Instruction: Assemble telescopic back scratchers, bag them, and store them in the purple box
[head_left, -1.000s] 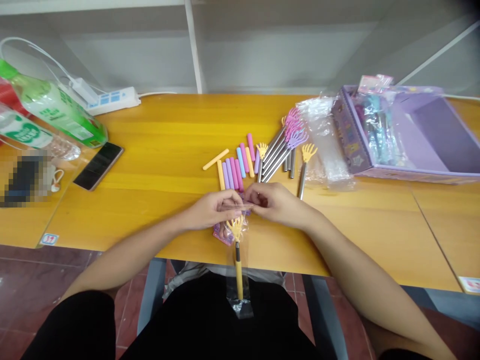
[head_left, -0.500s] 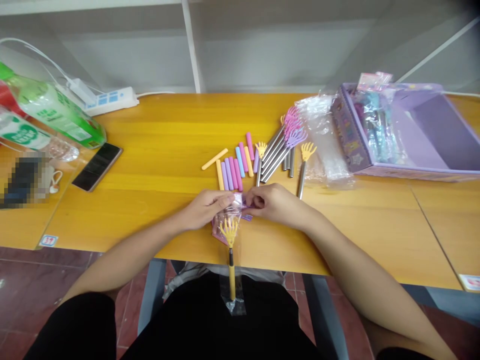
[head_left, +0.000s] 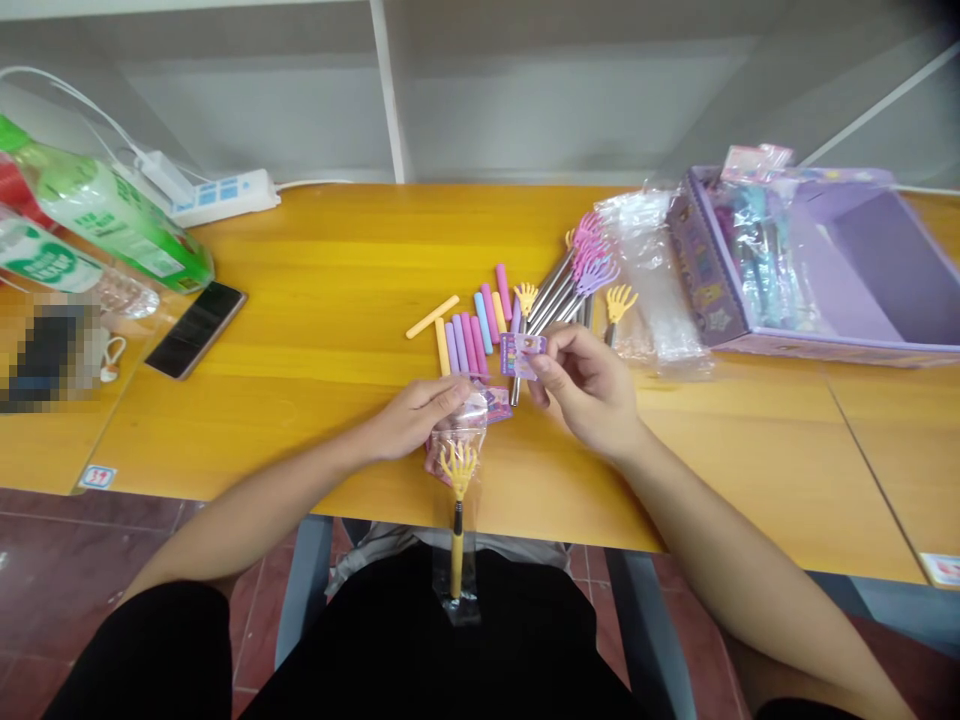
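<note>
My left hand (head_left: pixel 421 414) pinches the open top of a clear plastic bag (head_left: pixel 457 440) that holds a yellow hand-shaped back scratcher (head_left: pixel 457 520), which hangs over the table's near edge. My right hand (head_left: pixel 589 388) is raised a little and pinches a small purple printed card (head_left: pixel 520 354). More purple cards (head_left: pixel 496 402) lie under the bag's mouth. Behind the hands lie several pastel foam grip tubes (head_left: pixel 471 330) and a bunch of metal scratchers with pink, purple and yellow hand heads (head_left: pixel 576 278).
On the yellow table (head_left: pixel 322 300), a purple cardboard box (head_left: pixel 817 262) with packed items and a heap of clear bags (head_left: pixel 651 290) sit at the right. A phone (head_left: pixel 195 329), green bottles (head_left: pixel 105 215) and a power strip (head_left: pixel 225 197) are at the left.
My right hand has left the bag's mouth and lifted up and right with a purple card. My left hand still holds the bag, which has slid slightly lower.
</note>
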